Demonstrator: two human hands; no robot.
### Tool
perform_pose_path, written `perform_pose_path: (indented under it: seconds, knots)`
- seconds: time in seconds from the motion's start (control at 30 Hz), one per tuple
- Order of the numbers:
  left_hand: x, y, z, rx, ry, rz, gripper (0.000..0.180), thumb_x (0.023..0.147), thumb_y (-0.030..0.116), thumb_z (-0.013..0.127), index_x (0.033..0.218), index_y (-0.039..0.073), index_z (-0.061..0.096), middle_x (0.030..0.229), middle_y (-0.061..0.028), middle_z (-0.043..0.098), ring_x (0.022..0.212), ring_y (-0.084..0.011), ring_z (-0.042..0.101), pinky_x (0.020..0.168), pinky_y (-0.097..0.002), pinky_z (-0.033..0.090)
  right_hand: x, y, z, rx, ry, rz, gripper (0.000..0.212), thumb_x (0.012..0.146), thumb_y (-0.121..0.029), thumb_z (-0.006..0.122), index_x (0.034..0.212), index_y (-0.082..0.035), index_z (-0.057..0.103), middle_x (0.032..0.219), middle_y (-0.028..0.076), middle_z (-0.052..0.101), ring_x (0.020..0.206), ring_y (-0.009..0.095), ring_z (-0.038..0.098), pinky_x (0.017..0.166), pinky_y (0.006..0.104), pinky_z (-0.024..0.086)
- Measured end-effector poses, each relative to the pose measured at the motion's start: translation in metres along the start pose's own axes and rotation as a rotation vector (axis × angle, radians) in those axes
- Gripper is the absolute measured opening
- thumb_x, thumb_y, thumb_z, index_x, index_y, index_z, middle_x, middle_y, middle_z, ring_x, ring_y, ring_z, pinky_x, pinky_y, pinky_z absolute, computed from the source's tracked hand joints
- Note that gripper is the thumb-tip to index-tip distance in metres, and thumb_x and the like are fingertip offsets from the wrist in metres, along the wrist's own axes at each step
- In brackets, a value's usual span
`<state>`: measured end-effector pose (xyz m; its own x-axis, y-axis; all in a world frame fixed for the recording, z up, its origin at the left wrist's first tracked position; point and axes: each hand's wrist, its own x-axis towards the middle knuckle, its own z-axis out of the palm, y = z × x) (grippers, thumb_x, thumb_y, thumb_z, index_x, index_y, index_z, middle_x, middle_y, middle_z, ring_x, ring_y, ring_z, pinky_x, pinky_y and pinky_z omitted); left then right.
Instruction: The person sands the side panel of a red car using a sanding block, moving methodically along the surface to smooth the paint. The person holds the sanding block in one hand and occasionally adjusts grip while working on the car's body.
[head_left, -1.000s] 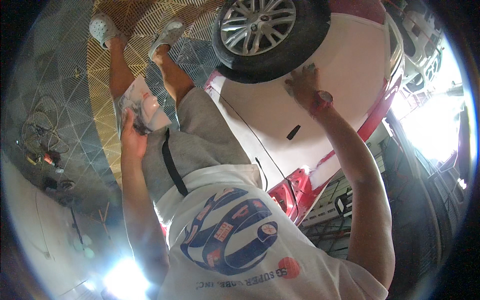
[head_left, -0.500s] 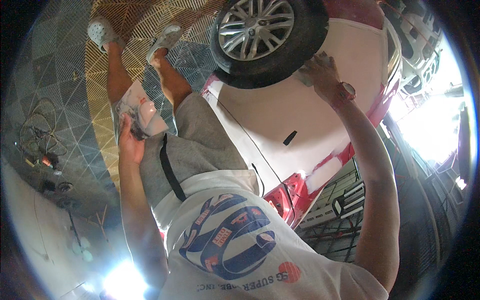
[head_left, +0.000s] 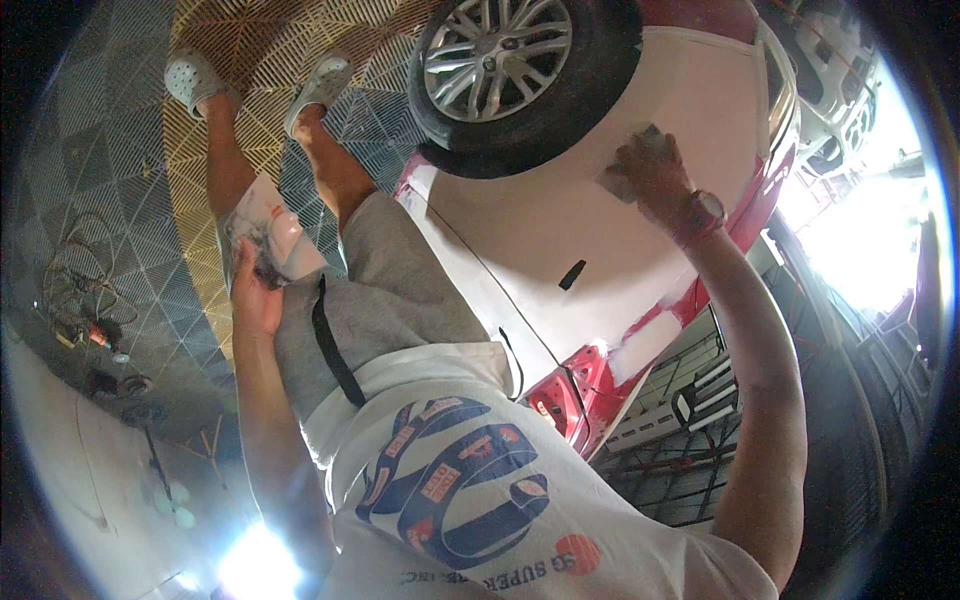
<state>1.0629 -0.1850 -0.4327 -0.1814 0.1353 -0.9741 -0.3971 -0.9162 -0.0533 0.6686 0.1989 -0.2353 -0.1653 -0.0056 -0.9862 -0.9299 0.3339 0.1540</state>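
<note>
My left hand (head_left: 257, 300) grips the edge of a thin whitish sheet (head_left: 297, 240), held over my thigh. Grey smears and a glossy pinkish patch mark its face. My right hand (head_left: 658, 180), with a watch (head_left: 708, 208) on the wrist, is at the pale panel (head_left: 530, 225) of a car, beside the wheel arch. Its fingers are bent over a small dark grey flat piece (head_left: 618, 184), whose kind I cannot make out. The panel is matte white, with red paint along its borders.
The car's wheel (head_left: 498, 150) stands just beyond the panel. A red lamp recess (head_left: 570, 400) lies near my waist. Patterned floor (head_left: 110, 160) spreads under my feet. A fan-like wire frame (head_left: 85, 270) is at far left, a bright lamp (head_left: 258, 565) at lower left, another vehicle (head_left: 835, 90) at upper right.
My right hand has moved over the panel, away from the tyre and toward me. My left hand keeps the sheet in nearly the same place. The whole view has shifted slightly.
</note>
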Motion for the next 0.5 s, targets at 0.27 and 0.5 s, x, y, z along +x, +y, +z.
perform_pose_path:
  seconds: [0.27, 0.5]
  knots:
    - [-0.006, 0.005, 0.006, 0.044, 0.116, 0.017, 0.074, 0.103, 0.045, 0.065, 0.16, 0.009, 0.034, 0.157, -0.0093, 0.047, 0.146, -0.0279, 0.044, 0.121, -0.0495, 0.034, 0.057, 0.082, 0.04, -0.003, 0.369, -0.127, 0.042, 0.091, -0.013, 0.058, 0.13, -0.026, 0.067, 0.148, 0.005, 0.054, 0.139, 0.028, 0.049, 0.114, 0.0568, 0.036]
    - [-0.003, 0.001, 0.001, 0.0, 0.033, 0.015, 0.077, 0.102, 0.047, 0.066, 0.16, 0.009, 0.034, 0.159, -0.0096, 0.044, 0.147, -0.0273, 0.042, 0.122, -0.0498, 0.032, 0.057, 0.07, 0.013, 0.06, 0.042, -0.024, 0.051, 0.092, -0.004, 0.054, 0.136, -0.029, 0.066, 0.151, 0.005, 0.053, 0.146, 0.027, 0.044, 0.12, 0.061, 0.03]
